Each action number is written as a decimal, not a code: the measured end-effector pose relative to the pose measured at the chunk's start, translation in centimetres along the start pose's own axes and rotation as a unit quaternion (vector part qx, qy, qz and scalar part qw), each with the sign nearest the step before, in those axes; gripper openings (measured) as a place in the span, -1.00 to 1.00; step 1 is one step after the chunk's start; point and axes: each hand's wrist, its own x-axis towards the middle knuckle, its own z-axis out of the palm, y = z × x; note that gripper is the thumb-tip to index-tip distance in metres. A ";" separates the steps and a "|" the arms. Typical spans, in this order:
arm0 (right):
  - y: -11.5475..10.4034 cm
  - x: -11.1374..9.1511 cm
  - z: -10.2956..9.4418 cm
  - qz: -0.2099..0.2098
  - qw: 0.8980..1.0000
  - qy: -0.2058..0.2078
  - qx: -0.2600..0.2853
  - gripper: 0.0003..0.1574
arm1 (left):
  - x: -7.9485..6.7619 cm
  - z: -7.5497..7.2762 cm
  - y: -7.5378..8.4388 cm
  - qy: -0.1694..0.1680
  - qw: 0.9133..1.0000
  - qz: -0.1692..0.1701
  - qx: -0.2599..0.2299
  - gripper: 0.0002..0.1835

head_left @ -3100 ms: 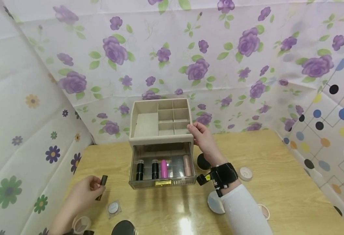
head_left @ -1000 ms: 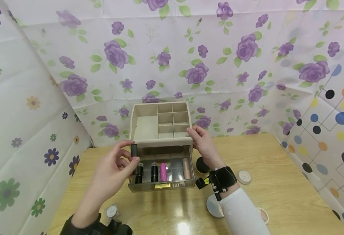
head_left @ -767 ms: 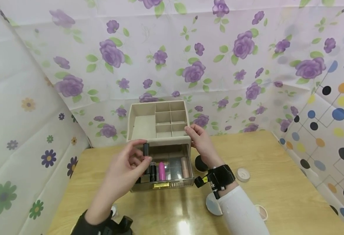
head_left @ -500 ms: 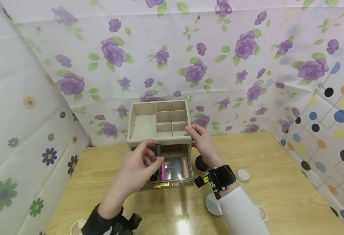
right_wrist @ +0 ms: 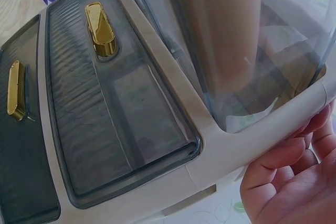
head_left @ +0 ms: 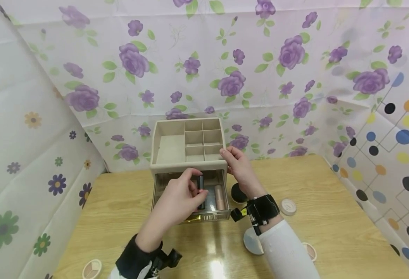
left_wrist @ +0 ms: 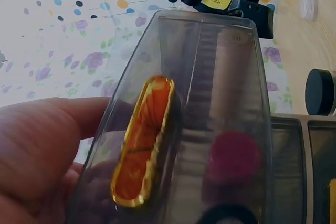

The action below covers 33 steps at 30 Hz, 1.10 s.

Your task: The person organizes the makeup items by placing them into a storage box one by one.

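Observation:
A cream cosmetics organizer [head_left: 171, 149] stands at the table's far edge, its clear top drawer [head_left: 221, 216] pulled out. My left hand [head_left: 178, 197] pinches a slim black lipstick tube [head_left: 201, 182], upright over the drawer. Inside, at the right, lies a beige tube [head_left: 220, 197]. A pink tube [left_wrist: 233, 156] shows through the drawer front in the left wrist view, beside the gold handle [left_wrist: 142, 140]; my left hand hides it in the head view. My right hand [head_left: 239, 166] holds the organizer's right side, thumb at the top edge.
Lower drawers with gold handles [right_wrist: 101, 30] show in the right wrist view. On the wooden table [head_left: 120, 201] lie a black round jar [head_left: 238, 193], a white round case [head_left: 288, 207], a silvery disc [head_left: 253, 241] and round palettes [head_left: 92, 268]. Floral cloth [head_left: 190, 66] hangs behind.
My left hand brought the black lipstick tube from the table's left to the drawer, then moved rightward across it, covering the left and middle tubes. My right hand stays on the organizer.

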 end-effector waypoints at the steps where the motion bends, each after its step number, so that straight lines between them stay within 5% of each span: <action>1: 0.0 0.0 0.0 -0.001 1.000 0.000 -0.001 -0.64 | 0.1 0.1 0.0 -0.011 1.000 0.004 0.012 -0.49; 8: -0.2 -0.1 0.0 0.000 1.000 0.003 -0.010 -0.64 | 1.0 0.7 0.6 -0.071 0.995 0.006 0.075 -0.54; 19: 0.0 -0.2 0.0 0.002 1.000 0.004 -0.009 -0.65 | 1.8 1.2 1.1 -0.050 0.989 -0.011 0.139 -0.58; 26: 0.1 0.0 0.2 0.003 1.000 0.001 0.000 -0.68 | 2.0 1.7 1.1 -0.077 0.988 -0.026 0.133 -0.55; 33: 0.0 -0.1 0.1 0.005 1.000 0.002 0.004 -0.68 | 2.1 1.8 1.2 -0.069 0.989 -0.023 0.128 -0.69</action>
